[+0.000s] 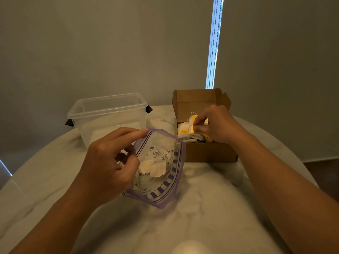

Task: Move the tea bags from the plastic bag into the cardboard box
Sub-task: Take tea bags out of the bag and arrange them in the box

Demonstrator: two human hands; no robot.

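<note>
Beside cardboard box (207,153), plastic bag (165,196) mouth-up

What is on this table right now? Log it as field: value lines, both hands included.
bag: plastic bag, mouth open, lying on the table
bag contents: loose tea bags
left hand: left hand holds the bag's rim
box: cardboard box, lid up, right of the bag
box contents: piled tea bags
right hand: right hand pinches a yellow-tagged tea bag at the box
other: clear plastic tub, behind the bag
</note>
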